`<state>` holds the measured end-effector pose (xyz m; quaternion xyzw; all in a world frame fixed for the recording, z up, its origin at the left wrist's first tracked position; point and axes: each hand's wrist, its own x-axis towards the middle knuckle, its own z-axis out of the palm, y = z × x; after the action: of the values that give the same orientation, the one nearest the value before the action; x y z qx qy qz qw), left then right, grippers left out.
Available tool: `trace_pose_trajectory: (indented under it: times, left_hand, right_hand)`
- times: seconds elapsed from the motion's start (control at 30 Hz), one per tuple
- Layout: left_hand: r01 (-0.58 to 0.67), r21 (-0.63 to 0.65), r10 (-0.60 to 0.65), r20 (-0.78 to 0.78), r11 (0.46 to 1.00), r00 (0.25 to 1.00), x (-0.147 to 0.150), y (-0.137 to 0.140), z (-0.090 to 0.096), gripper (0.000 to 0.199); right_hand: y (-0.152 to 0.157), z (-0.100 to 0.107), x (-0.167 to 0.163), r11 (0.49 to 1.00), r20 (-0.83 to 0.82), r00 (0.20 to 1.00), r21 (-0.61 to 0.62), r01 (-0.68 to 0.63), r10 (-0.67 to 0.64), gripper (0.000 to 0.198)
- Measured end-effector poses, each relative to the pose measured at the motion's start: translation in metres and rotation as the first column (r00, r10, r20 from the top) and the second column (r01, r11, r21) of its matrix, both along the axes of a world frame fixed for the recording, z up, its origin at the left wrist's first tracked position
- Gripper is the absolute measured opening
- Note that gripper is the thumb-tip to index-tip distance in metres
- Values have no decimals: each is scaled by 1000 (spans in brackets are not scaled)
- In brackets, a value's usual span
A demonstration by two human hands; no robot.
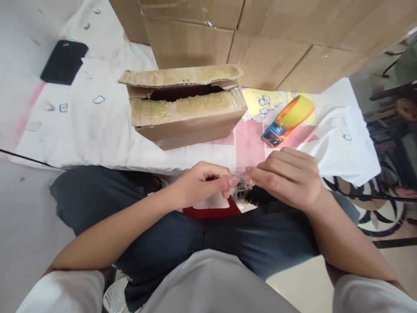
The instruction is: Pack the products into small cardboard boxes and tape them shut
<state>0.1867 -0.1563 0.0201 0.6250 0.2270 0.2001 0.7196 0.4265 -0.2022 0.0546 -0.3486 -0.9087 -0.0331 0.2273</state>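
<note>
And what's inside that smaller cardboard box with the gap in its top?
Only a dark interior shows through the gap in the smaller cardboard box; its upper flap and walls hide any contents.

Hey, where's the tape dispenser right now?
In the head view, the tape dispenser lies right of the small cardboard box, just beyond the right hand.

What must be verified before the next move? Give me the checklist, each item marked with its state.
1. Left grip on the clear plastic: ok, pinched between thumb and fingers.
2. Right grip on the plastic: ok, fingertips at its other side.
3. Plastic lying flat: not ok, it looks crumpled.
4. Small carton closed: not ok, open along its top.
5. Tape dispenser apart from both hands: ok.
6. Plastic sticky: cannot tell.
</note>
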Motion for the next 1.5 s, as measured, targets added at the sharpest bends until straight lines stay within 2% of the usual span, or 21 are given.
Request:
trace_pose_trajectory:
  times: [0.13,0.23,0.3,0.4,0.47,0.53,0.67,0.77,0.93,0.97,1.03,1.07,1.1,1.13,1.17,1.2,1.27,1.33,1.4,1.47,1.5]
  left_hand:
    - [-125,106,123,22,986,992,-3,2,-2,47]
    - [-226,236,217,67,945,974,-6,5,-2,43]
    - [-248,297,226,105,922,968,-7,4,-1,40]
    - [-263,354,217,166,897,962,-6,2,-1,39]
    - [-298,386,237,199,873,951,-7,1,-1,39]
    - [-346,424,287,198,837,937,-10,2,-2,39]
    - [-380,518,369,130,766,920,-20,7,-6,41]
    - [-351,548,352,107,759,930,-25,4,-13,41]
    - [-260,550,273,60,794,960,-24,-6,-18,46]
    - [-243,544,258,50,803,965,-23,-7,-18,47]
    - [-242,512,255,47,824,966,-24,-6,-16,48]
    - [-264,496,274,54,827,960,-25,-4,-15,49]
    - [-301,491,309,67,817,949,-26,-2,-14,49]
    - [-341,502,351,78,794,933,-27,1,-12,50]
    - [-378,528,396,84,760,914,-29,3,-11,49]
    - [-405,568,434,91,717,896,-31,6,-8,48]
    - [-449,657,496,129,606,859,-37,13,-2,43]
    - [-479,742,559,170,469,811,-48,23,7,35]
    - [-494,820,652,208,290,729,-65,36,16,24]
    - [-466,874,753,213,138,622,-84,50,22,16]
    - [-447,890,796,206,88,569,-93,57,23,16]
  right_hand:
    - [-5,5,17,972,-116,965,-28,235,-237,20]
    - [-4,8,18,909,-276,872,-231,347,-403,16]
    - [1,8,8,861,-305,851,-423,281,-428,20]
    - [11,8,-19,770,-339,868,-634,73,-362,23]
    - [19,8,-38,722,-390,869,-689,-56,-305,19]
    - [27,10,-51,719,-435,857,-685,-115,-277,20]
    - [36,13,-56,758,-428,843,-651,-37,-327,20]
    - [33,12,-55,705,-357,854,-709,16,-378,20]
    - [11,6,-57,635,-288,877,-772,26,-385,24]
    - [8,5,-51,639,-290,875,-769,29,-388,25]
    - [10,3,-24,722,-330,830,-681,121,-450,25]
    - [15,2,-3,775,-377,779,-597,209,-500,24]
    - [22,1,21,825,-476,689,-449,343,-546,22]
    - [29,0,46,819,-577,586,-330,469,-569,21]
    - [36,-1,69,812,-665,509,-273,516,-547,22]
    - [41,-1,88,820,-721,463,-258,512,-516,23]
    - [46,-2,106,817,-725,437,-305,490,-532,24]
    - [43,-4,97,806,-640,498,-396,440,-585,22]
    - [35,-7,70,806,-503,634,-438,398,-587,23]
    - [30,-10,42,841,-384,767,-400,364,-515,26]
    - [30,-11,30,866,-348,813,-366,341,-468,24]
